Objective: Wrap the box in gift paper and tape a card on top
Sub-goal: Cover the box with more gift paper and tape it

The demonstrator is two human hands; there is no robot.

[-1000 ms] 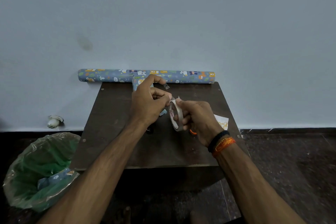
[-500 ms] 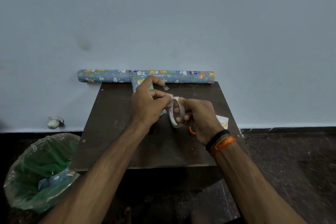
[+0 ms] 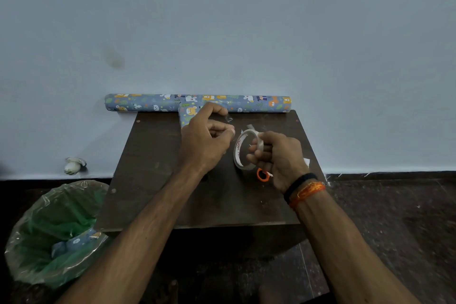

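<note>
Wrapped box (image 3: 188, 115) lies just behind the left hand (image 3: 203, 142), which pinches a clear tape strip (image 3: 229, 119). Right hand (image 3: 278, 158) grips the tape roll (image 3: 243, 150); keep the strip taut and unfolded before pressing it down.

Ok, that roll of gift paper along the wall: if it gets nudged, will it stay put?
Probably not. The roll of gift paper is a long round tube lying on its side, so it should roll easily. Its ends overhang the table, so it may tip off. It looks like paper only, likely light and easily dented.
</note>
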